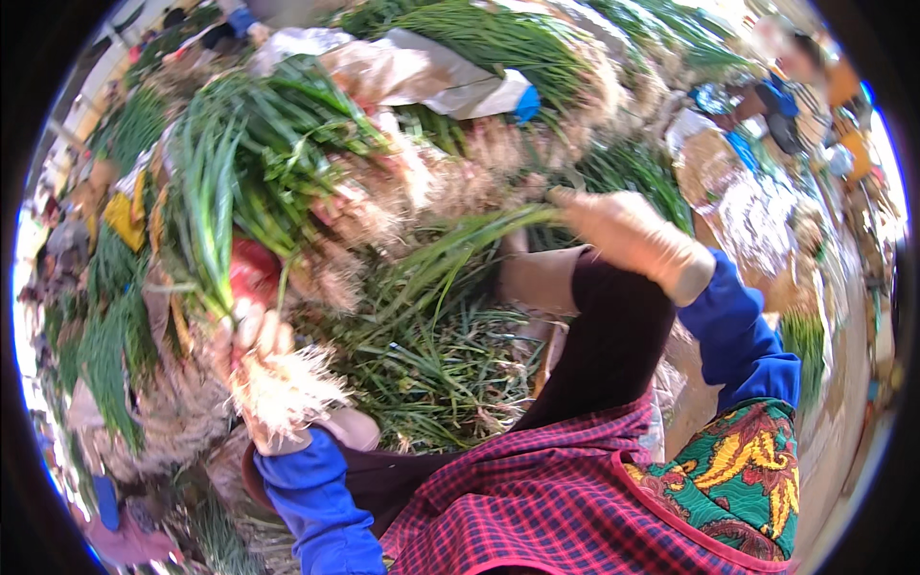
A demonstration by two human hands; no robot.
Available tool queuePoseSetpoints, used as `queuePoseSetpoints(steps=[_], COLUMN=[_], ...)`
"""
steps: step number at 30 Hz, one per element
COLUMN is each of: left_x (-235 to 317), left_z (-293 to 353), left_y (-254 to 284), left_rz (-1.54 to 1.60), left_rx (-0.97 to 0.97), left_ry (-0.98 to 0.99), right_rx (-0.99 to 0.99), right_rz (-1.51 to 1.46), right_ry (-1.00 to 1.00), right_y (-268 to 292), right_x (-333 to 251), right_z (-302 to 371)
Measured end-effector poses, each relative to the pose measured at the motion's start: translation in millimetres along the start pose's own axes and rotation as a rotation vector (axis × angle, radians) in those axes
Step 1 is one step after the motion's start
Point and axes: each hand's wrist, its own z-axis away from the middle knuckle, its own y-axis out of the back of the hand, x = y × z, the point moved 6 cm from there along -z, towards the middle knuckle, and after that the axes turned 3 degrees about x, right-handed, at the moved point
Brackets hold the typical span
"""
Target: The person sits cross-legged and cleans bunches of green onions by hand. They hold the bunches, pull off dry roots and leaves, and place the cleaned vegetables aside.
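My left hand (253,331) is closed around the stems of a bunch of spring onions, its pale stringy roots (299,385) fanning out below the fingers. Long green leaves rise above that grip and merge with a big heap of spring onions (230,163) behind. A red thing (255,272) sits just past the fingertips; its kind is unclear. Out to the right, my right hand (628,235) is blurred, with fingers closed on a few long green leaves (470,235) trailing leftward. Between my legs lies a pile of loose leaf trimmings (431,374).
More spring onion bundles (498,43) lie beyond, partly under a pale plastic sheet (402,72). Crumpled sacking (709,163) is at the right. Another person (800,105) sits at the far right. A checked apron (537,489) covers my lap.
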Motion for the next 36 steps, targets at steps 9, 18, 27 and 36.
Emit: queuePoseSetpoints(steps=[9, 18, 27, 36], left_x=[-1.1, -49.9, -36.3, -48.3], left_z=[-6.2, -31.7, -2.7, -2.8], left_y=[-37.3, 16.6, 2.6, 38.8], left_rz=[0.090, -0.045, -0.391, -0.295], left_rx=[-0.179, 0.234, 0.669, 0.515], left_ry=[-0.061, 0.122, 0.239, 0.290], right_rx=[-0.389, 0.407, 0.523, -0.239], right_rz=[0.152, -0.573, -0.760, -0.547], right_ry=[-0.671, -0.328, 0.112, 0.308], right_y=[-80.4, -41.2, -34.7, -59.7], right_x=[218.8, 10.7, -170.5, -172.1], right_z=[208.8, -130.0, -107.6, -114.7])
